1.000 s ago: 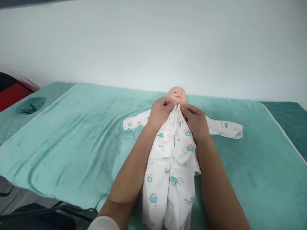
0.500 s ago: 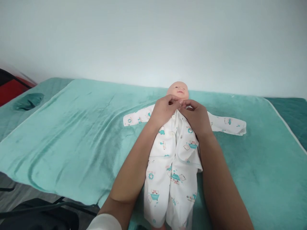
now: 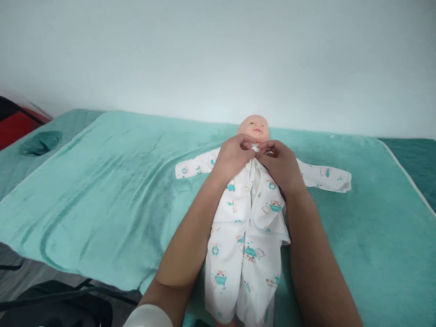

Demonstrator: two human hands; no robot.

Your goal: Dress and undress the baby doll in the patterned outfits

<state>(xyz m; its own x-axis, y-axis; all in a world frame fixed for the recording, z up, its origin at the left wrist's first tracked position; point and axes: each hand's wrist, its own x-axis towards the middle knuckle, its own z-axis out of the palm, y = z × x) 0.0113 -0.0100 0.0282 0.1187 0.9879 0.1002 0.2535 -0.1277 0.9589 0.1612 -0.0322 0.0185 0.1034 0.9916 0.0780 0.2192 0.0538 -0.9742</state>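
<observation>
A baby doll [image 3: 254,126] lies on its back, dressed in a white printed jacket [image 3: 235,204] and matching trousers [image 3: 225,268]. Its long sleeves stretch out to both sides. At the neck, my left hand [image 3: 235,154] pinches one front edge of the jacket near the collar. My right hand [image 3: 279,164] pinches the opposite edge, its fingertips close to those of the left. Below the hands the jacket front hangs partly open, with snap buttons [image 3: 247,190] showing along the edge. What lies right between the fingertips is mostly hidden.
A green blanket [image 3: 102,190] with some folds covers the padded table. A face hole [image 3: 41,143] is at the table's left end. Behind stands a pale wall [image 3: 218,59]. A black chair [image 3: 57,304] is at lower left, and a red object [image 3: 17,129] at far left.
My fingertips have drawn slightly apart at the collar, and a bit of white cloth now shows between them. The right hand has shifted a little to the right.
</observation>
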